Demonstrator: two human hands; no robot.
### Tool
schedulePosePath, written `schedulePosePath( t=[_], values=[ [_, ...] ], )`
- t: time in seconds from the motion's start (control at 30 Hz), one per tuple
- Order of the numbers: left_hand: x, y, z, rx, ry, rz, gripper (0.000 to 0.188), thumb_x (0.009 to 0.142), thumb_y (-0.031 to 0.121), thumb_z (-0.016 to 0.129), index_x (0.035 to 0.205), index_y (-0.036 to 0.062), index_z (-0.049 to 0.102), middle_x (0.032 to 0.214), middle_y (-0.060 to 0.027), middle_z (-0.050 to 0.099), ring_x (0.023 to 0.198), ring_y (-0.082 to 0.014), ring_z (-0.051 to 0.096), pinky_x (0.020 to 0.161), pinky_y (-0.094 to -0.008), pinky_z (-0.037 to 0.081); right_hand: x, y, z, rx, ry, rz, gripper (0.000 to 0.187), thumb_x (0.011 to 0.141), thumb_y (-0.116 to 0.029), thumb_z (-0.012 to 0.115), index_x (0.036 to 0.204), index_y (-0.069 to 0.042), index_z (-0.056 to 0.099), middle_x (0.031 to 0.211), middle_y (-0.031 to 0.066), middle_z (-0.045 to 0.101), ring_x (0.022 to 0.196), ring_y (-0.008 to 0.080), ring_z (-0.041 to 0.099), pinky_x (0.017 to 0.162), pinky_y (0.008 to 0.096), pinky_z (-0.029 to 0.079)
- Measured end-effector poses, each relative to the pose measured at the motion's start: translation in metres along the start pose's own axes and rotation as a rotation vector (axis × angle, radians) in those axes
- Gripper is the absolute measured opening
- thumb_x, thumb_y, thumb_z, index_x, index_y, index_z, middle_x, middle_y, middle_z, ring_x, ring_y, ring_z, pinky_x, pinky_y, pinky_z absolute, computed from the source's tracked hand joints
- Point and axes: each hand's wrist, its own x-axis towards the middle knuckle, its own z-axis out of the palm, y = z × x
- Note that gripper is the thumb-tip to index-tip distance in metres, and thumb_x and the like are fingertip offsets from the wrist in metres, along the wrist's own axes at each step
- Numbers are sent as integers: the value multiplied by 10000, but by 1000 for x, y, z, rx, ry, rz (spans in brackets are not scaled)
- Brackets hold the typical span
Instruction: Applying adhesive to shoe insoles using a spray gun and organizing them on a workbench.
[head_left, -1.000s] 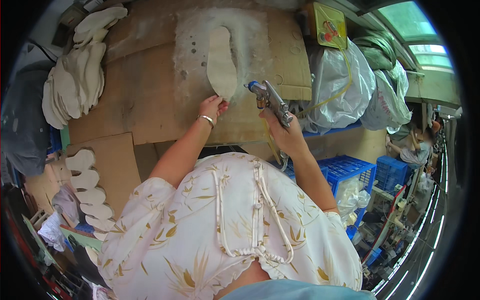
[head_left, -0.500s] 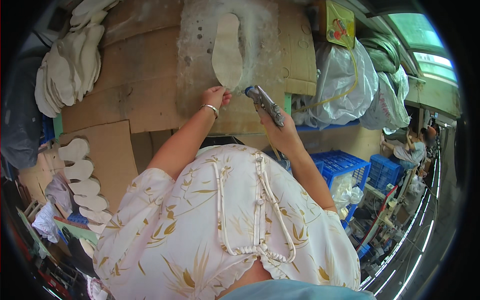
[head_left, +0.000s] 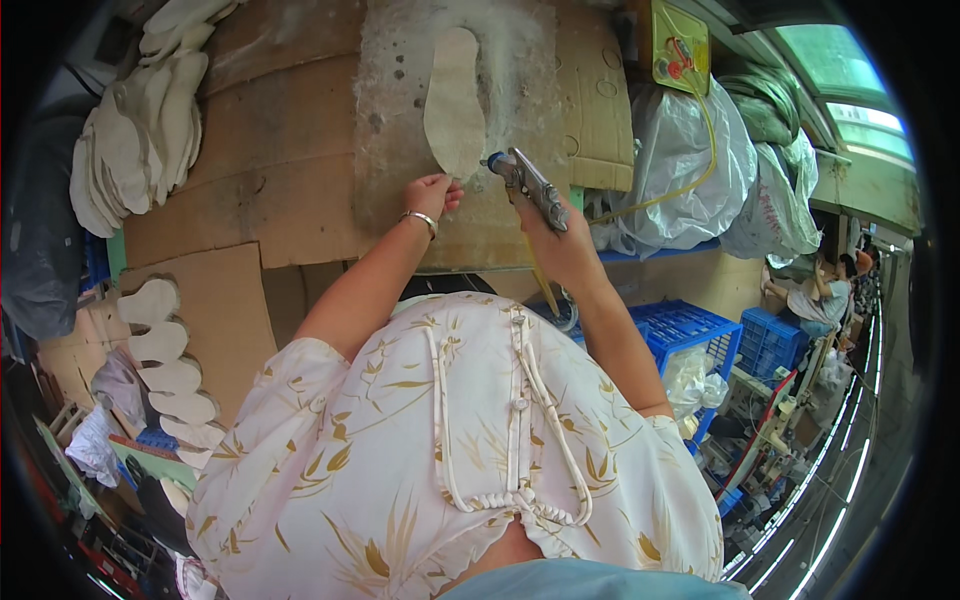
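Note:
A cream insole (head_left: 456, 100) lies flat on a glue-smeared sheet (head_left: 392, 140) over cardboard. My left hand (head_left: 433, 195) pinches the heel end of the insole between thumb and fingers. In my right hand (head_left: 562, 238) is a metal spray gun (head_left: 538, 187), my fingers wrapped round its handle. The blue-tipped nozzle points left, close beside the insole's heel. A yellowish hose (head_left: 545, 290) hangs down from the gun's grip.
Stacked insoles (head_left: 145, 135) lie at the far left, and a row of insoles (head_left: 167, 347) overlaps on cardboard nearer me. White plastic bags (head_left: 690, 160) and a yellow can (head_left: 681, 45) stand right. Blue crates (head_left: 690, 330) sit beside my right arm; another person (head_left: 822, 297) sits beyond.
My right hand has raised the spray gun slightly, bringing its nozzle up and a little left, nearer the insole's heel. My left hand and the insole have stayed in place.

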Motion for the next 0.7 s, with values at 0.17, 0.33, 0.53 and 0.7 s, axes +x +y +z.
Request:
schedulePosePath(
  t=[0.17,0.33,0.53,0.7],
  values=[
    [0,0,0,1,4,1,217,846,138,555,1000,-14,534,867,-107,627,698,-169,634,548,-236,516,14,-14,0,1,31,-39,207,862,-213,554,836,-10,535,618,-5,439,582,75,362,521,250,348],
    [0,0,0,3,0,1,203,844,131,553,985,-15,539,860,-105,630,693,-165,634,547,-234,514,29,-21,-1,-5,90,-119,196,865,-203,554,803,-18,534,611,-27,437,572,61,365,498,240,336],
    [-2,1,1,16,16,0,217,840,128,557,998,-19,537,857,-108,632,691,-164,636,540,-231,514,45,-32,-6,-9,130,-143,249,859,-229,557,745,-12,509,586,-15,437,547,73,371,488,250,339],
    [-3,2,1,17,16,1,230,840,131,559,1009,-23,533,859,-111,632,693,-163,637,536,-227,514,62,-47,-8,-14,145,-160,271,851,-240,560,719,-10,506,574,-1,447,536,84,381,488,263,347]
  ],
)
